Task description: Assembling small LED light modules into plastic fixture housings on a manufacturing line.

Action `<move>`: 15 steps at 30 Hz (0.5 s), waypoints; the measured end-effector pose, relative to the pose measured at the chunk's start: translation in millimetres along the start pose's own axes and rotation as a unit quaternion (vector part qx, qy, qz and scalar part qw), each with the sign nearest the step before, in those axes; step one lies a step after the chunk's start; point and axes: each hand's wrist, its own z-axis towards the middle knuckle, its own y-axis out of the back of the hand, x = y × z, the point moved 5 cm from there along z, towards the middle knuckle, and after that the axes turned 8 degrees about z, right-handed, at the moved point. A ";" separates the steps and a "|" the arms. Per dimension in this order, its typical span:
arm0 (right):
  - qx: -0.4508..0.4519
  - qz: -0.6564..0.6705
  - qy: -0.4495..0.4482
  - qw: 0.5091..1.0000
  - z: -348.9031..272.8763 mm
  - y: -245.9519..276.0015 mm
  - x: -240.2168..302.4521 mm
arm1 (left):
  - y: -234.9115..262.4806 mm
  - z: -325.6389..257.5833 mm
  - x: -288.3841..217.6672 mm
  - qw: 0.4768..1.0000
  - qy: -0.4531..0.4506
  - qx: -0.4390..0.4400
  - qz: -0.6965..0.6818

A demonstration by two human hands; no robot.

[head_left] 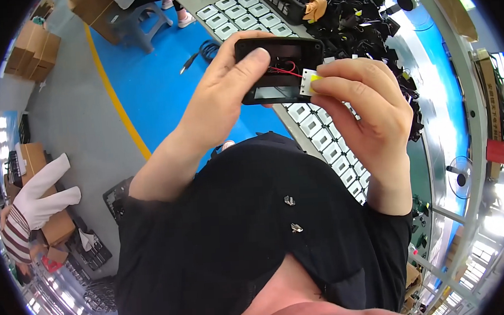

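In my left hand (223, 93) I grip a black rectangular plastic housing (280, 45), its open inside facing up, with my thumb across its left side. Red and dark wires (284, 69) run inside it toward a small white board with a yellow square, an LED board (307, 83) by its look. My right hand (368, 94) pinches that board between thumb and fingers at the housing's right edge. What lies under the board and my right fingertips is hidden.
A bench holds rows of white square parts (236, 13). Black parts with cables lie heaped (353, 21) beside a black crate (281, 2). A black cable with a plug (189, 64) is beyond my left hand. A grey stool (142, 23), cartons (32, 49) and another person (37, 197) are at left.
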 end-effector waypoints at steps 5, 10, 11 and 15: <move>-0.013 -0.013 0.012 1.000 -0.2 6.7 11.2 | -6.0 1.1 -1.9 0.998 -0.028 -0.013 0.054; -0.023 -0.047 0.019 0.998 -3.2 10.9 18.2 | -16.8 3.9 -3.6 0.990 -0.108 -0.045 0.085; -0.024 -0.056 0.023 0.998 -4.4 10.5 18.5 | -17.9 4.1 -6.1 0.985 -0.116 -0.047 0.117; -0.028 -0.069 0.016 0.997 -6.0 10.5 14.5 | -19.9 8.7 -9.9 0.972 -0.158 -0.037 0.171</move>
